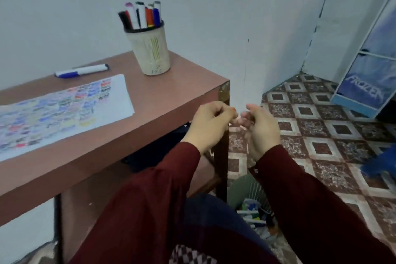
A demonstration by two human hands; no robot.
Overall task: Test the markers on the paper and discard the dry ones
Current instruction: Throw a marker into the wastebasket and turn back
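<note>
My left hand (211, 122) and my right hand (260, 129) meet, fingers curled, just off the table's right front corner. A small orange marker end (234, 110) shows at my left fingertips; the rest of it is hidden. Blur hides what my right fingers hold. The paper (62, 111), covered in coloured scribbles, lies on the brown table (171, 100). Behind the paper lies a blue-capped white marker (81, 70). A beige mesh cup (151, 51) at the back holds several markers (141, 15). Under my hands, on the floor, a green bin (246, 191) holds several discarded markers (255, 214).
A white wall runs behind the table. Patterned floor tiles (321, 135) spread to the right. A blue cabinet (368, 83) stands at the far right, and something blue (383, 163) lies at the right edge. My dark red sleeves fill the foreground.
</note>
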